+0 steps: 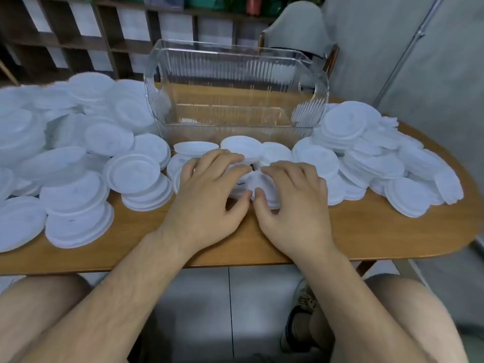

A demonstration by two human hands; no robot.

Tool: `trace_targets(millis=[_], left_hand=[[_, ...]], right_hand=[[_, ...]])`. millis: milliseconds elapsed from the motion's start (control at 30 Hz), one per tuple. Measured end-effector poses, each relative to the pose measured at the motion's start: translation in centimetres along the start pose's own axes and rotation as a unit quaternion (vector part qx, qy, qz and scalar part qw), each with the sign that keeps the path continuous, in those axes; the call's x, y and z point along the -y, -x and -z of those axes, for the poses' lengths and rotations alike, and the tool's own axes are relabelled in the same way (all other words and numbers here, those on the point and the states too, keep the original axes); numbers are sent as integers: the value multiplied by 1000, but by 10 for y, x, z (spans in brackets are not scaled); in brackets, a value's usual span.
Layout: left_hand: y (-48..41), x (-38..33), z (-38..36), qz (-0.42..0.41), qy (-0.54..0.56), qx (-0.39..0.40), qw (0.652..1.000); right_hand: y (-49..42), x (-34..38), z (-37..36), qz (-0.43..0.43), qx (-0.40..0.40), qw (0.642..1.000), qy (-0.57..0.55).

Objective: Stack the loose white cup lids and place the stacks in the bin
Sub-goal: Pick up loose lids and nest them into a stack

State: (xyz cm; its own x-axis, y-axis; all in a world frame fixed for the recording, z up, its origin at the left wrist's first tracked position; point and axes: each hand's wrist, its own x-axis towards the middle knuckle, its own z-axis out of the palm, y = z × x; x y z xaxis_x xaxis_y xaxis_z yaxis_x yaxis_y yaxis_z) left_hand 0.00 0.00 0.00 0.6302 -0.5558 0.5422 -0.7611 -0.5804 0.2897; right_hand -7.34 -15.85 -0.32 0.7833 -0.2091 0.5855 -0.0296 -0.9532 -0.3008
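Two bare hands, the left hand (pixel 207 197) and the right hand (pixel 290 203), lead back to bare forearms that run to the lower edge of the view. Fine dark hair shows on the left forearm (pixel 117 297). Below, one foot wears a dark shoe (pixel 301 318) with a mottled brown patterned upper.

**CLEARANCE AND OBSTRUCTIONS: TABLE TOP**

- 12 o'clock: clear ribbed bin (pixel 235 74). Top open, interior free; entry from above only, since its walls bar a level approach.
- 9 o'clock: left heap of lids (pixel 65 153), running from the bin's left wall to the near edge. No passage through.
- 3 o'clock: right heap of lids (pixel 379 158), against the bin's right corner. Blocked.
- Centre: centre lids (pixel 241 146) against the bin's near wall, with left hand (pixel 207 189) and right hand (pixel 293 203) curled over them.
- 5 to 7 o'clock: bare strip of table (pixel 366 231), widest at 5. Passable.
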Motion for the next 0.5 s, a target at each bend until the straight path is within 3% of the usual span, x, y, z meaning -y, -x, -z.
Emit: trace_targets(millis=[200, 500], left_hand=[[-1, -14, -11, -2, 7, 51, 999], [-2, -11, -15, -2, 14, 36, 999]], right_hand=[[18, -11, 2, -15, -1, 999, 31], [20, -14, -1, -43, 22, 999, -3]])
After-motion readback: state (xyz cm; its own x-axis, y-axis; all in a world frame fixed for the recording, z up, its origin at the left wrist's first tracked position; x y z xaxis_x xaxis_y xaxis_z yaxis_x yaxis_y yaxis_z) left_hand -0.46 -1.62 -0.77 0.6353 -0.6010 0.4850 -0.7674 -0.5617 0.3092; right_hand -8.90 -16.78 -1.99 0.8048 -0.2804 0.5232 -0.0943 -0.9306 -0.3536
